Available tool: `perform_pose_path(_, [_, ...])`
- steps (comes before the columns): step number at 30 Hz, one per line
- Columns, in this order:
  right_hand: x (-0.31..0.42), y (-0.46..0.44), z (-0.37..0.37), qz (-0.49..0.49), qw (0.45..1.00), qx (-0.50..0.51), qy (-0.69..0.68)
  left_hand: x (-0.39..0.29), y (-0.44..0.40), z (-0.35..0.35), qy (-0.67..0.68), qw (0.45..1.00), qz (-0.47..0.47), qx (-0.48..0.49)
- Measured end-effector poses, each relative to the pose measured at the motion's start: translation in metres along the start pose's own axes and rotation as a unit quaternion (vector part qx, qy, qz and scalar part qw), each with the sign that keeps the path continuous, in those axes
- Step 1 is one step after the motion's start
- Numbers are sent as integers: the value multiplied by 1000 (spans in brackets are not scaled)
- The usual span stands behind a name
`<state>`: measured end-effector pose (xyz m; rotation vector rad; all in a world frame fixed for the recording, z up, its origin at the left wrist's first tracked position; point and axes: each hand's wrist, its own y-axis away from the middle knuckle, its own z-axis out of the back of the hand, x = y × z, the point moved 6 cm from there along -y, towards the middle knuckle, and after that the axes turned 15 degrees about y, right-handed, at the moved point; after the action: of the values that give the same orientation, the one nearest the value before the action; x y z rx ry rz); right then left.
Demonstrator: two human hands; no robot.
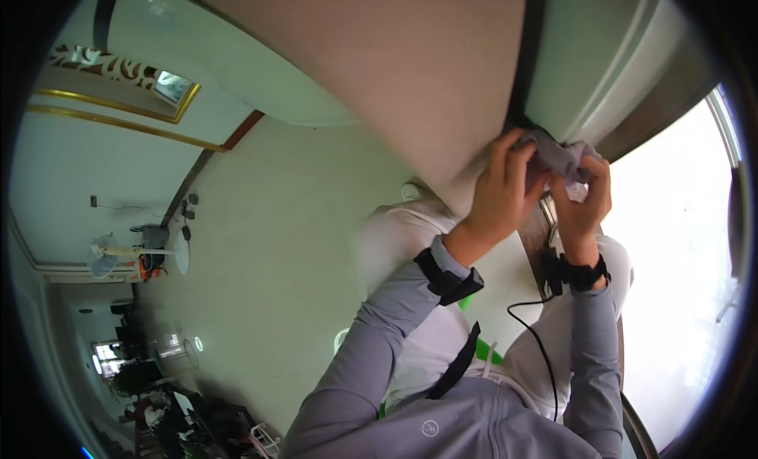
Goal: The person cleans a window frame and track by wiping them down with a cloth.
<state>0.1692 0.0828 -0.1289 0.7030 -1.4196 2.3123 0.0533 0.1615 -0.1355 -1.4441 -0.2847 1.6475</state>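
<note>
One grey cloth point(560, 156), bunched, at the lower right corner of the panel point(387, 56), by the dark strip point(523, 72) on the panel's right edge. Whether it touches the panel: cannot tell

Left hand point(499, 189): just below the panel's right corner, fingers bent over the cloth's left part, grasping it. Right hand point(583, 209): a little farther right of the panel, fingers curled on the cloth's right end, pinching it; fingertips partly hidden in the folds. Hands close together

Below the panel: black band point(450, 279) on the left wrist, second band point(583, 274) on the right, thin black cable point(540, 340) hanging from the latter. Grey jacket point(466, 415), pale trousers point(430, 333), green seat point(488, 351) showing between the legs

Right of the panel: pale frame point(584, 56), then a bright window point(671, 214). Left of the panel: tiled floor point(276, 222), fan point(142, 251), gold-edged mirror point(186, 104), all well apart from the cloth
</note>
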Motion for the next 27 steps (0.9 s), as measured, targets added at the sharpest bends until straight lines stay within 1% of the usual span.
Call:
perform_pose_path(1, [-12,6,-1,-18,999,3,41,-3,-1,1,-15,1000,-13,-5])
perform_pose_path(2, [-23,8,0,-49,998,4,44,-5,0,3,-16,1000,-8,2])
perform_pose_path(4, [-28,4,3,-72,995,8,70,-9,0,3,-7,1000,-1,9])
perform_pose_path(6, [-26,7,2,-65,993,9,93,-9,0,2,-2,1000,15,27])
perform_pose_path(8, [-22,9,3,-59,995,-17,73,-6,2,2,-2,999,33,44])
perform_pose_path(13, [3,14,-2,11,996,-29,88,17,9,1,1,996,68,60])
perform_pose_path(16, [7,8,-2,7,996,-30,87,18,10,-4,10,995,81,63])
perform_pose_path(18, [3,9,-4,-23,998,-4,65,15,8,-3,16,994,94,57])
perform_pose_path(19, [0,9,-5,-36,998,9,52,13,7,-1,12,996,78,46])
perform_pose_path(21, [-9,11,-5,-37,999,-3,-8,6,3,3,5,999,48,25])
perform_pose_path(24, [-14,8,4,-25,998,-30,-48,-10,-5,9,18,1000,-7,0])
perform_pose_path(25, [-15,5,7,-18,998,-40,-54,2,-4,6,39,997,61,10])
perform_pose_path(27, [-21,5,-3,-75,995,55,-39,26,9,-8,88,973,208,40])
